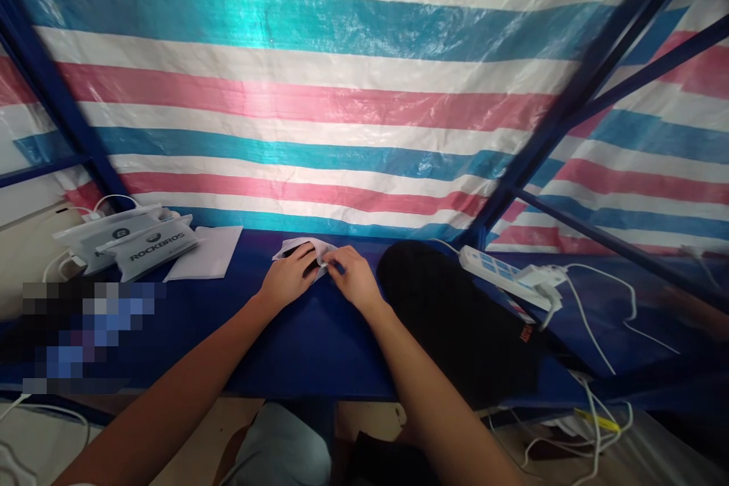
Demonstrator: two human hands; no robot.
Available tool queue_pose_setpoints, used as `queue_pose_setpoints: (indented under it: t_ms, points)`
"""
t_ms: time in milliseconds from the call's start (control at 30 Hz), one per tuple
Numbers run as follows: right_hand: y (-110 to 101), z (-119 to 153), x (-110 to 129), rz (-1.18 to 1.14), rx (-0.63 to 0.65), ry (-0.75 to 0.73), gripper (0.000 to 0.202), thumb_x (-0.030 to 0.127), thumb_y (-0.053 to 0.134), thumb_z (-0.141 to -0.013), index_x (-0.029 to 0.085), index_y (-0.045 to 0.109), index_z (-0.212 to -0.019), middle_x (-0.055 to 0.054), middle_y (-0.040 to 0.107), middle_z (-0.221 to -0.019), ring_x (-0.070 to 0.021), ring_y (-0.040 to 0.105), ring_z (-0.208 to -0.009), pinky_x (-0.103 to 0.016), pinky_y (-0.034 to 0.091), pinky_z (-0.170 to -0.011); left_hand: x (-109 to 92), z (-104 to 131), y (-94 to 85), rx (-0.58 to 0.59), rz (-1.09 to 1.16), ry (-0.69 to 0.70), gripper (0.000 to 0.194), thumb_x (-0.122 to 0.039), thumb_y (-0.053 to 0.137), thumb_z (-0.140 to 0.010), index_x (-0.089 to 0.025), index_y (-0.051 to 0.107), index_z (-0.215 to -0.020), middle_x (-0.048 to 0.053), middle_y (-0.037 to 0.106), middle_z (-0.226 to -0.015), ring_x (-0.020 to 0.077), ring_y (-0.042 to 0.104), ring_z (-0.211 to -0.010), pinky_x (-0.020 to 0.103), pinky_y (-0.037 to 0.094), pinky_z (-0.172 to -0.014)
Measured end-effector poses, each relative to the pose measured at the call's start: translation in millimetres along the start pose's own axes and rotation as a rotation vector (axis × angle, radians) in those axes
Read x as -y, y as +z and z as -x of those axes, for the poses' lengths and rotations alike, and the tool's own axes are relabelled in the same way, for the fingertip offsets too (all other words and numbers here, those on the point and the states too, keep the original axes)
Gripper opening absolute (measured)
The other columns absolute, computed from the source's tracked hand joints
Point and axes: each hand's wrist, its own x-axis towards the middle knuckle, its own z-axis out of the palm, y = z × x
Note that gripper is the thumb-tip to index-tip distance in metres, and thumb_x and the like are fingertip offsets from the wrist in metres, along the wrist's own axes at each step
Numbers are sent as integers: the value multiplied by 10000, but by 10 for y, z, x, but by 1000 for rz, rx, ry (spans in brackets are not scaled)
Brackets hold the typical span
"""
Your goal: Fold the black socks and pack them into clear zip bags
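A small whitish pouch [324,248] with something dark inside or under it lies on the blue tabletop [307,353], near its far edge. Spread over the dark part is my left hand [291,275], its fingers resting on top. My right hand [351,277] pinches the pouch's right side between thumb and fingers. The two hands are close together, with the pouch between them. What the dark item is cannot be made out.
Two grey ROCKBROS packages [159,247] and a white sheet [210,252] lie at the left. To the right are a black cloth item [456,319] and a white power strip [498,275] with cables. Behind the table hangs a striped tarp [319,106] between blue frame bars.
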Motion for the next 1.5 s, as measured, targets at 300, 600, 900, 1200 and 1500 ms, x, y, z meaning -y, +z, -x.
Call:
queue_pose_setpoints:
  t_ms: [300, 600, 900, 1200, 1500]
  points:
    - [15, -33, 168, -89, -33, -65, 296, 65, 595, -950, 257, 756, -1107, -49, 794, -1090, -258, 677, -992, -415, 574, -906, -41, -51, -9, 82, -170, -243, 329, -389, 616, -1021, -258, 670, -1317, 102, 705, -1305, 274, 732, -921, 375, 547, -738]
    - [1, -21, 85, -104, -50, 65, 189, 144, 646, -959, 241, 767, -1067, -50, 735, -965, -221, 681, -884, -350, 569, -819, -7, -20, -38, -60, 44, -224, 286, -366, 694, -988, -268, 688, -1257, 61, 714, -1303, 186, 732, -805, 322, 548, -701]
    - [-54, -31, 72, -111, -76, 114, 137, 201, 664, -995, 244, 784, -1045, -55, 749, -985, -215, 686, -883, -328, 563, -785, -132, 10, -136, -278, 135, 44, 238, -383, 665, -1042, -291, 738, -1249, 37, 736, -1230, 149, 751, -960, 253, 581, -803]
    - [-115, -39, 13, -54, -30, 62, 166, 247, 619, -1039, 256, 785, -1048, -71, 726, -1036, -238, 677, -991, -354, 561, -848, 13, -5, -134, -249, 86, 114, 213, -272, 590, -1077, -287, 761, -1203, 38, 742, -1165, 164, 734, -1016, 285, 588, -845]
    - [-90, -55, -46, -148, -46, 62, 155, 226, 650, -1013, 261, 801, -1027, -55, 722, -1010, -207, 678, -873, -328, 550, -778, 63, -72, -120, -281, 122, 170, 272, -308, 654, -1045, -284, 710, -1310, 81, 707, -1231, 239, 687, -1150, 414, 595, -1011]
